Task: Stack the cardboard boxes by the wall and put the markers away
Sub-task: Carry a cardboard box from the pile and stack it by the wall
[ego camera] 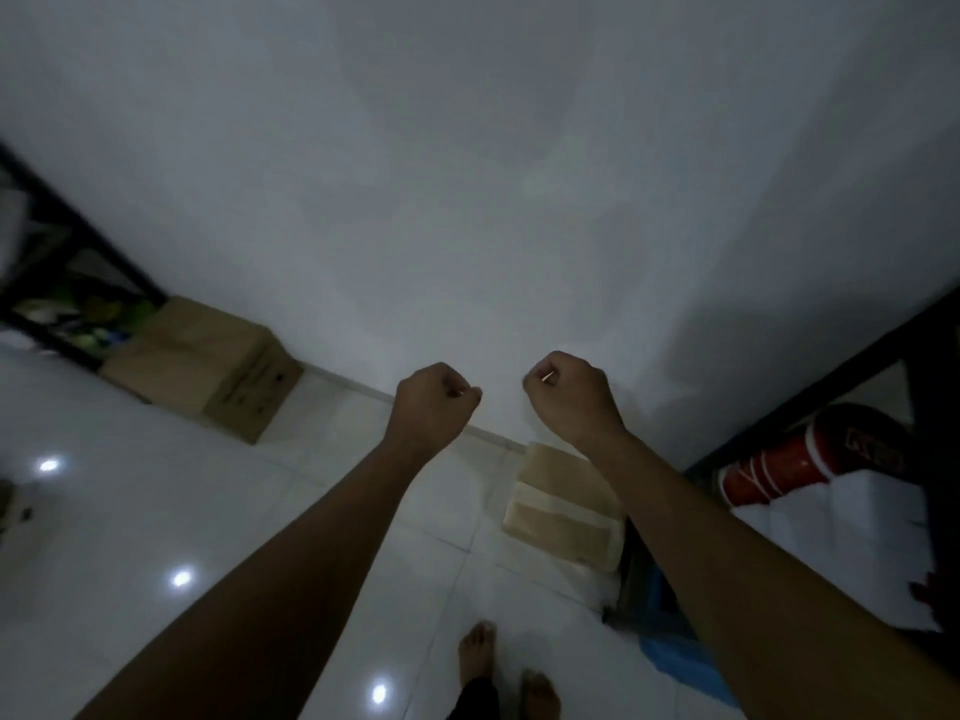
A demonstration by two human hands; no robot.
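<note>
Both fists — left hand (434,402), right hand (571,394) — curled, empty, above flattened cardboard (563,517); cardboard box (208,356) leftward.

A glossy white tiled floor (156,511) meets a plain white wall (467,174), ceiling lights mirrored in the tiles as bright spots. Two cardboard boxes sit on it against the wall — a larger box (202,363) at left, just beside a black-framed shelf unit (78,283), and a smaller, flatter box (563,506) at right, near a second dark shelf frame (810,407). Two bare feet (509,672) stand on the tiles at the bottom edge.
</note>
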